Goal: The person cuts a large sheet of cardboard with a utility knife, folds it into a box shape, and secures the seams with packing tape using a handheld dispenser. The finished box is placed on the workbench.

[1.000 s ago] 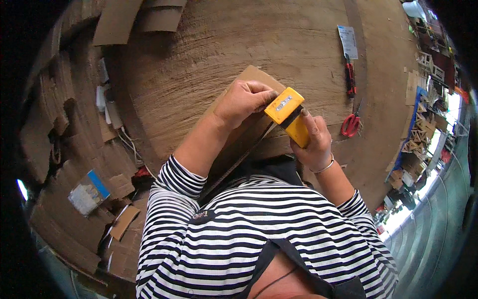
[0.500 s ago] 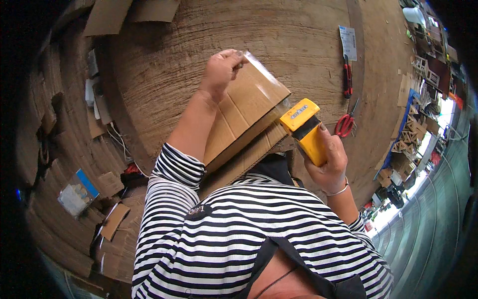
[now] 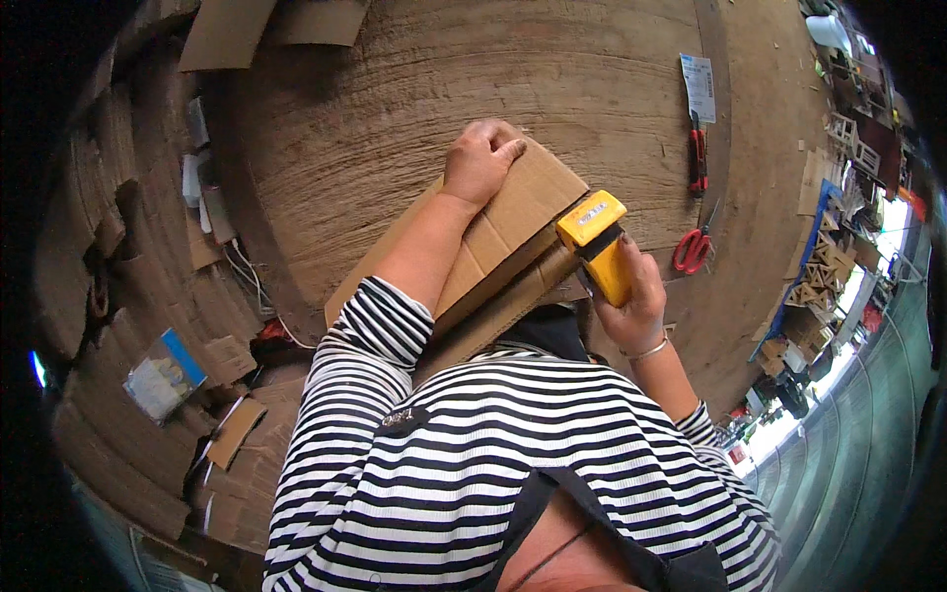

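A brown cardboard box (image 3: 528, 202) lies tilted in front of my body, flaps towards me. My left hand (image 3: 483, 158) is closed round its far edge, thumb on top and the other fingers curled over and partly hidden. My right hand (image 3: 631, 296) grips a yellow tape dispenser (image 3: 604, 247) with a black middle part. The dispenser's head is up against the box's right corner. Whether tape still runs between dispenser and box is hard to make out.
On the wooden table (image 3: 473, 69) to the right lie red-handled scissors (image 3: 692, 251), a red and black cutter (image 3: 697, 163) and a printed label sheet (image 3: 697, 89). Flat cardboard pieces (image 3: 227, 30) sit at the far left. Stacked cardboard (image 3: 118, 286) lines the left side.
My left hand has gone from pinching the end of clear tape at the far corner to clasping the box's far edge. My right hand and the dispenser have shifted slightly.
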A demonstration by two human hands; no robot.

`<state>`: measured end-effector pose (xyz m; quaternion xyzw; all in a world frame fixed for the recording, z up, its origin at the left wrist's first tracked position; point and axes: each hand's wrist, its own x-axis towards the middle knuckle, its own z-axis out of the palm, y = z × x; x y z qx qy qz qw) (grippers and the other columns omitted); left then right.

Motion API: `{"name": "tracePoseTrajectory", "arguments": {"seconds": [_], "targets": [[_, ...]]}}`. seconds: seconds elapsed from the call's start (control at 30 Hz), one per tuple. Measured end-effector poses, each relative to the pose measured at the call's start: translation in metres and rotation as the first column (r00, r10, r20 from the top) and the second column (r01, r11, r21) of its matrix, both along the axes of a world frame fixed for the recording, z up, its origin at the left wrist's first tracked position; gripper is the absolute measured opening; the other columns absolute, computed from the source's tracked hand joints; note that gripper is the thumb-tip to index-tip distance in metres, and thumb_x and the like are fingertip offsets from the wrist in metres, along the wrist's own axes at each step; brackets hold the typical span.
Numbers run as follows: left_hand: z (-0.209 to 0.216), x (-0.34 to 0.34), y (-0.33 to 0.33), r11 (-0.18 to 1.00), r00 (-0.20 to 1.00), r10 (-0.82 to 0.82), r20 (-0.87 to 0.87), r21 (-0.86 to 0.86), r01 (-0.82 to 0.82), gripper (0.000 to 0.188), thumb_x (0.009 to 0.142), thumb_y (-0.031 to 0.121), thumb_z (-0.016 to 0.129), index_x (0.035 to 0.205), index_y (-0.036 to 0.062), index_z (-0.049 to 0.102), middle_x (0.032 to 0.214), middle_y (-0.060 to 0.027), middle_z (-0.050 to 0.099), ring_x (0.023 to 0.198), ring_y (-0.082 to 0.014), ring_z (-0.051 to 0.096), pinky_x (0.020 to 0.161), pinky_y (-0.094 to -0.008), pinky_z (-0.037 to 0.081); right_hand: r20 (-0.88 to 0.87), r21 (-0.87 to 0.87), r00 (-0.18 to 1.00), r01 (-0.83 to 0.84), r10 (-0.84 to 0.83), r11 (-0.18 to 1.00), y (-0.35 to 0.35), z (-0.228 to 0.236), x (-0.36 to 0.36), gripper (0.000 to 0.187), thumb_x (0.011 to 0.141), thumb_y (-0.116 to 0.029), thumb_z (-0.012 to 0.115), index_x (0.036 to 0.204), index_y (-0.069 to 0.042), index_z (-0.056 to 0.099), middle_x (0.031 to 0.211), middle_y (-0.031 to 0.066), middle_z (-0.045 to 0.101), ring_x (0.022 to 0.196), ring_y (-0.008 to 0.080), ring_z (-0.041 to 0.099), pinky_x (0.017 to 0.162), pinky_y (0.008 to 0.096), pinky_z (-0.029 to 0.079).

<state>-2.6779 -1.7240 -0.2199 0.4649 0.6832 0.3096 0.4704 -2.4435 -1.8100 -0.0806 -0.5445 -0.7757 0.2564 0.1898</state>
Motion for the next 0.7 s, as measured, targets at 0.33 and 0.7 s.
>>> {"name": "tracePoseTrajectory", "arguments": {"seconds": [0.33, 0.7], "targets": [[0.005, -0.013, -0.035, 0.911, 0.936, -0.351, 0.002, 0.234, 0.341, 0.045, 0.098, 0.032, 0.052, 0.131, 0.0023, 0.054, 0.14, -0.0148, 0.049, 0.131, -0.0309, 0.044, 0.11, -0.0394, 0.034, -0.084, 0.119, 0.996, -0.025, 0.036, 0.993, -0.003, -0.036, 0.003, 0.087, 0.057, 0.005, 0.072, 0.139, -0.008, 0.048, 0.085, 0.013, 0.055, 0.071, 0.0311, 0.056, 0.061, 0.0382, 0.049], [0.114, 0.005, -0.062, 0.784, 0.756, -0.621, -0.206, -0.133, 0.607, 0.096, 0.079, 0.048, 0.069, 0.15, 0.0018, 0.024, 0.156, -0.0214, 0.021, 0.146, -0.0344, 0.019, 0.119, -0.0427, 0.017, -0.151, 0.205, 0.988, 0.018, 0.014, 0.979, -0.01, -0.061, 0.014, 0.086, 0.064, 0.002, 0.073, 0.143, -0.015, 0.045, 0.087, 0.0127, 0.056, 0.074, 0.0314, 0.058, 0.063, 0.0377, 0.05]]}}
